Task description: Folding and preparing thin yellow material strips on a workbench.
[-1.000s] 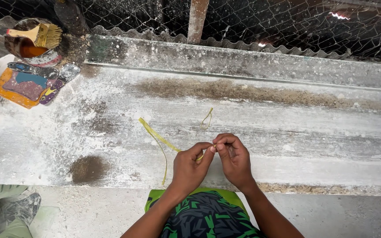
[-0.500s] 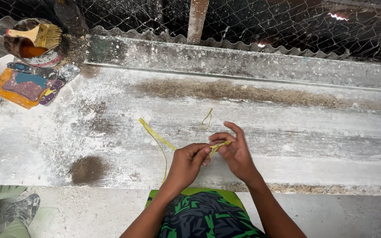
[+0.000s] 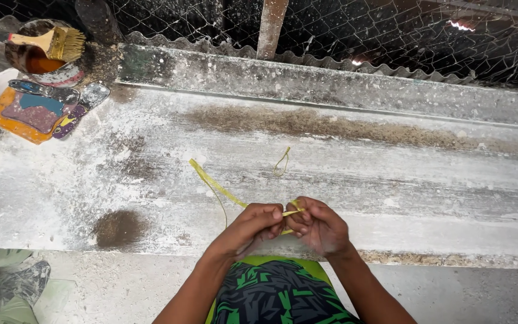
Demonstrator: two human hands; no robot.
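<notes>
Left hand (image 3: 252,225) and right hand (image 3: 319,227) pinched together, fingertips meeting.

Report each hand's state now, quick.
Left hand: fingers closed, pinching the yellow strip.
Right hand: fingers closed on the same strip's near end.

So the surface here is a long grey workbench (image 3: 391,180), dusted white all over, with brown rusty-looking patches along the back and one at the front left. A thin yellow-green leaf strip (image 3: 214,183) trails across the middle, with a tiny loop of thin fibre (image 3: 281,163) just behind it. The far left corner has a white bowl of colourful scrapers (image 3: 31,108).
</notes>
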